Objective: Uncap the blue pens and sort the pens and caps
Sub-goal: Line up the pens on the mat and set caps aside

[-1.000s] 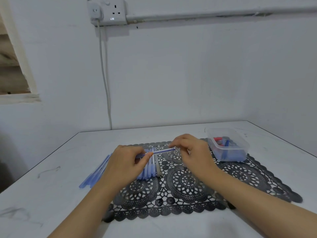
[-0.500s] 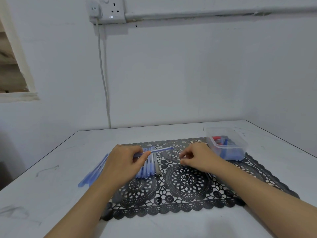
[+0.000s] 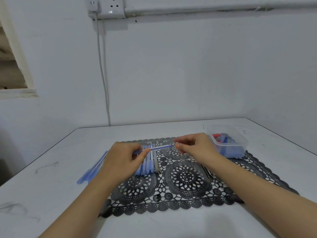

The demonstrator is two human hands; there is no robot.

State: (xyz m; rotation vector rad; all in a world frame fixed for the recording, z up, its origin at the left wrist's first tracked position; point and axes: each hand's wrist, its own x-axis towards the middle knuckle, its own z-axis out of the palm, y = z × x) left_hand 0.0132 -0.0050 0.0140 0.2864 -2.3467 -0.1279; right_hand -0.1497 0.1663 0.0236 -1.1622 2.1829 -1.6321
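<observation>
**Operator:** So, where does the pen sit from the head camera?

**Guide:** Your left hand (image 3: 123, 160) pinches the blue pen (image 3: 158, 148) by its left end. The pen is lifted just above the black lace mat (image 3: 185, 177), over the far ends of the row of pens (image 3: 147, 166) lying there. Its long axis runs left to right across you, tilted a little up and away toward the right. The darker blue free end points at your right hand (image 3: 193, 147).

**Operator:** And the right hand?

**Guide:** Its fingers are curled, with thumb and forefinger drawn close together just beside that free end and apparently apart from it. Whether they pinch anything small, I cannot tell. It is the nearer hand to the tip, so I judge any cap comes off by a pull to the right, straight along the pen's axis, while your left holds firm.

**Operator:** Where do things go afterwards?

**Guide:** The clear container (image 3: 240, 145), with small blue and red pieces inside, stands just right of your right hand at the mat's far right corner. Another bunch of pens (image 3: 92, 169) lies on the white table (image 3: 51, 194), left of the mat.
</observation>
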